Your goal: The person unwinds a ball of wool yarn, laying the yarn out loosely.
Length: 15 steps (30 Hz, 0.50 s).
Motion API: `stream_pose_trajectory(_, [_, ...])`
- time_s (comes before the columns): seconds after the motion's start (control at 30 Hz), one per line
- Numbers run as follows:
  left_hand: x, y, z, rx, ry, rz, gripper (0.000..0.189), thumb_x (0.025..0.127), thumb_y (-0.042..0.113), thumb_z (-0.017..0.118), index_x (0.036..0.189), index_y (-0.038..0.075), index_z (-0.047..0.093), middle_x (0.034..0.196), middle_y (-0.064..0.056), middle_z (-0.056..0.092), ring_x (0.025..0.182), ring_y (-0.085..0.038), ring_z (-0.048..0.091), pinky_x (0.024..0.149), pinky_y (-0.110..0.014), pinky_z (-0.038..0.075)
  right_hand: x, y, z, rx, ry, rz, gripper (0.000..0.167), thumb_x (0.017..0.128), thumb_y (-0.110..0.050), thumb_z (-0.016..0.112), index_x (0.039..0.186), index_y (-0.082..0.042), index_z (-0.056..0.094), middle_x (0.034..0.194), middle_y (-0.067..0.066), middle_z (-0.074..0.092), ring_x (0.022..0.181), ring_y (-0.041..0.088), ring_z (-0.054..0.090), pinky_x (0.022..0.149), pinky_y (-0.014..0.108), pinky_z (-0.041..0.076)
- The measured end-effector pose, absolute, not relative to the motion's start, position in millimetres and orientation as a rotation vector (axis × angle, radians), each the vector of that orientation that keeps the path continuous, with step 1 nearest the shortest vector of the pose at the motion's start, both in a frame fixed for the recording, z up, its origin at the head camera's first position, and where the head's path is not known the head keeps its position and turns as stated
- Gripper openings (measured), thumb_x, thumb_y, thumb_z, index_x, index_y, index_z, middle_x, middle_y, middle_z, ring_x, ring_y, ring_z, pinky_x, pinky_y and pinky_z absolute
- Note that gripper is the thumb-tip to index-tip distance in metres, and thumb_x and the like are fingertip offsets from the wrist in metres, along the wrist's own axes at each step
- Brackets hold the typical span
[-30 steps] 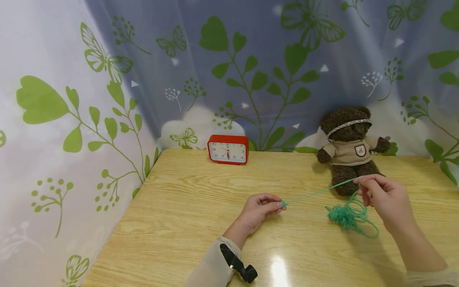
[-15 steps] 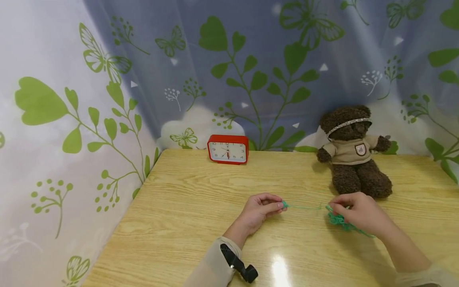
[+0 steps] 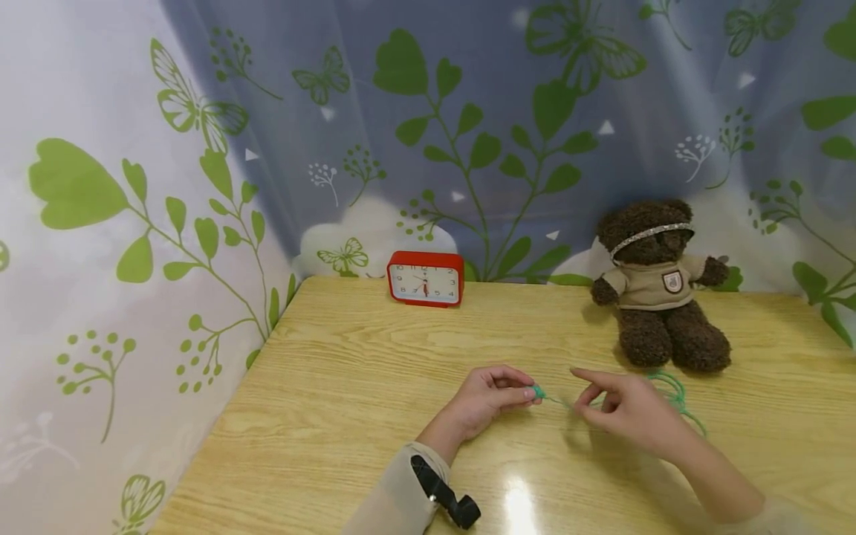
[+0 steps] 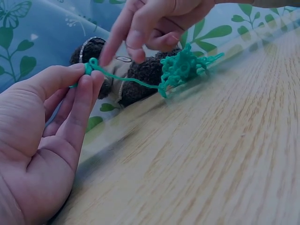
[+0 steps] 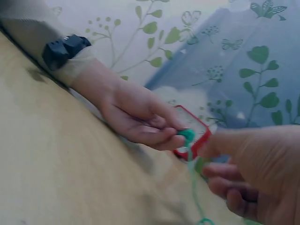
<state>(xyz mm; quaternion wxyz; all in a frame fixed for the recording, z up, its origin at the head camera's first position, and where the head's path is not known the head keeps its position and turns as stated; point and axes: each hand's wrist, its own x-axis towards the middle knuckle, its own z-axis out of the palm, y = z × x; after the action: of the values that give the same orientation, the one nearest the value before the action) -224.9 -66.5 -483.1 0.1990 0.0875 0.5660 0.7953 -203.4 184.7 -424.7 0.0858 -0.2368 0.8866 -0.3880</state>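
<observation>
My left hand [image 3: 487, 401] pinches a small wound bit of green yarn [image 4: 88, 68] between thumb and fingertips, a little loop standing up from it. From there a single slack strand [image 4: 124, 78] runs to a loose tangle of the same yarn [image 4: 183, 68] on the table. In the head view my right hand [image 3: 631, 412] covers most of that tangle; only some loops [image 3: 677, 394] show beyond it. The right hand hovers just right of the left fingertips, index finger stretched out and the others loosely bent. Nothing shows between its fingers; in the right wrist view the strand hangs beside them.
A brown teddy bear [image 3: 658, 290] in a beige shirt sits at the back right of the wooden table [image 3: 321, 416]. At the back edge stands a red alarm clock [image 3: 426, 279]. A leaf-patterned curtain [image 3: 495, 111] hangs behind. A black strap [image 3: 441, 490] circles the left sleeve.
My right hand has let go of the raised, taut strand, come down and moved left toward the left fingertips. The strand now hangs slack. The left hand keeps its pinch, almost unmoved.
</observation>
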Motion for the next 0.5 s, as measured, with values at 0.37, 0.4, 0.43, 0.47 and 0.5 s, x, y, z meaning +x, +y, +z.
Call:
stream_pose_trajectory(0.37, [-224,-67,-484,0.314,1.650,2.163,0.026,0.091,-0.004,0.067,0.114,-0.015,0.062,0.089,0.003,0.072,0.084,-0.009,0.070,0.083,-0.025,0.062,-198,161,-448,-0.737,2.242,-1.373,0.052,0.102,-0.030,0.058,0.140,0.005,0.052,0.117,0.024,0.068,0.067,0.022,0.071,0.050,0.035,0.058])
stream_pose_trajectory(0.4, [-224,-67,-485,0.318,1.651,2.164,0.026,0.091,-0.004,0.067,0.114,-0.015,0.062,0.089,0.003,0.072,0.084,-0.008,0.070,0.083,-0.025,0.061,-198,161,-449,-0.745,2.239,-1.382,0.047,0.103,-0.029,0.057,0.134,0.005,0.057,0.116,0.024,0.068,0.068,0.022,0.071,0.051,0.034,0.058])
stream_pose_trajectory(0.43, [-224,-67,-485,0.319,1.650,2.164,0.027,0.091,-0.004,0.067,0.115,-0.015,0.062,0.090,0.003,0.072,0.084,-0.008,0.070,0.083,-0.024,0.061,-197,160,-449,-0.743,2.244,-1.392,0.042,0.103,-0.029,0.056,0.128,0.004,0.061,0.114,0.023,0.069,0.068,0.021,0.072,0.051,0.034,0.058])
stream_pose_trajectory(0.47, [-224,-67,-486,0.319,1.649,2.167,0.027,0.091,-0.004,0.067,0.115,-0.016,0.061,0.090,0.003,0.072,0.085,-0.008,0.071,0.083,-0.024,0.061,-197,161,-449,-0.745,2.249,-1.407,0.038,0.103,-0.029,0.056,0.123,0.002,0.064,0.112,0.022,0.070,0.069,0.021,0.072,0.052,0.034,0.058])
stream_pose_trajectory(0.5, [-225,-67,-486,0.315,1.650,2.167,0.028,0.091,-0.003,0.067,0.116,-0.015,0.061,0.091,0.003,0.072,0.086,-0.008,0.071,0.084,-0.023,0.061,-197,161,-449,-0.735,2.255,-1.421,0.035,0.104,-0.029,0.055,0.119,0.001,0.066,0.110,0.021,0.071,0.069,0.021,0.072,0.053,0.035,0.059])
